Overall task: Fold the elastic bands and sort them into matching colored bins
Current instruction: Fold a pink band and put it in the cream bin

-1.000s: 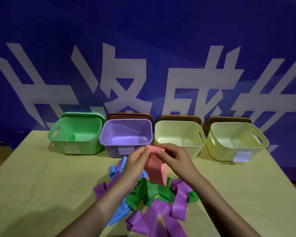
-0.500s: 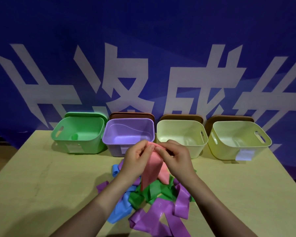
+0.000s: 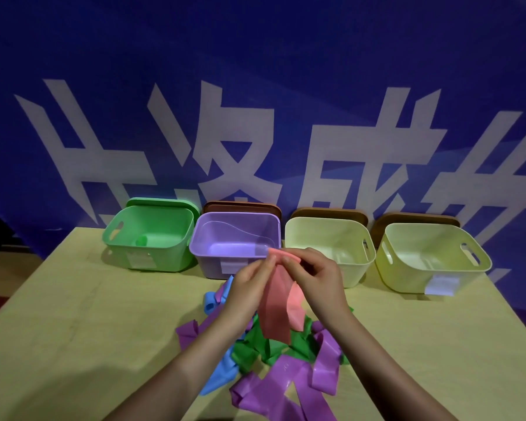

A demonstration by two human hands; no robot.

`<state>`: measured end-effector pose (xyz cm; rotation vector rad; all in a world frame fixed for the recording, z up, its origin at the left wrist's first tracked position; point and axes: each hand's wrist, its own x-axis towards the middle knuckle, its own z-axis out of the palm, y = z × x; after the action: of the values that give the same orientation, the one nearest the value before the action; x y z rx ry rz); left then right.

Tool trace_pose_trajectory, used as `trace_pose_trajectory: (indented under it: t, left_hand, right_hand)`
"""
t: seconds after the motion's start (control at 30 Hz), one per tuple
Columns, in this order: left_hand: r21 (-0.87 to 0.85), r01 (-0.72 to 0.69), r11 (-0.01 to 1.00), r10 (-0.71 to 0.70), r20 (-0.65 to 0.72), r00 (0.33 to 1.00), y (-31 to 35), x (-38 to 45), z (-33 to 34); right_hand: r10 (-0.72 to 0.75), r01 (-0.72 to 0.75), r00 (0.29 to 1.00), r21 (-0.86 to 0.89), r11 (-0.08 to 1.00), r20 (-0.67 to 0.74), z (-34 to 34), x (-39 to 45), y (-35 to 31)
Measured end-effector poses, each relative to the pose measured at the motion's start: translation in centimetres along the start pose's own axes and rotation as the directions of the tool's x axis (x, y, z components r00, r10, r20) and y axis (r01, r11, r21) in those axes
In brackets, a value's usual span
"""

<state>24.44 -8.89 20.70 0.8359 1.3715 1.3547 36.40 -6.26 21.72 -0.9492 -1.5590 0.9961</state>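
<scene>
My left hand (image 3: 252, 279) and right hand (image 3: 312, 273) both pinch the top fold of the pink elastic band (image 3: 281, 305), held up over the table in front of the purple bin (image 3: 236, 238); its two tails hang down toward the pile.

Handling, my guess: thin, light, floppy and stretchy, probably a bit slick, so it won't hold a crease unless pinched. Best grip is at the fold edge with fingertips, then gather the hanging tails.

Below: green bands (image 3: 264, 347), purple bands (image 3: 283, 387) and a blue band (image 3: 222, 375) tangled on the tan table (image 3: 82, 314).

Behind: green bin (image 3: 152, 238) with a small green piece inside, then the purple bin, then two pale yellow bins (image 3: 328, 244) (image 3: 431, 256). No pink bin that I can see.

Versus half a second ago: hands sit a touch closer together, pinch shifted slightly right, and the band's tails hang longer and flatter. Pile and bins unchanged.
</scene>
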Motion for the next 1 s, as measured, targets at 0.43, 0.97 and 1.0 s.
trace_pose_trajectory:
  t: [0.43, 0.97, 1.0]
  left_hand:
    - [0.026, -0.062, 0.998, 0.063, -0.047, 0.997, -0.1, -1.2, -0.8]
    - [0.116, -0.077, 0.990, 0.083, -0.048, 0.995, 0.0, -0.5, -1.4]
    - [0.130, -0.081, 0.988, 0.086, -0.034, 0.996, 0.0, -0.3, -1.4]
  right_hand:
    - [-0.223, 0.229, 0.973, -0.303, 0.925, 0.054, 0.3, 0.1, 1.2]
    - [0.016, 0.030, 0.967, -0.175, 0.984, 0.255, -0.5, 0.8, 1.2]
    - [0.063, -0.024, 0.968, -0.158, 0.987, 0.245, -0.4, 0.7, 1.2]
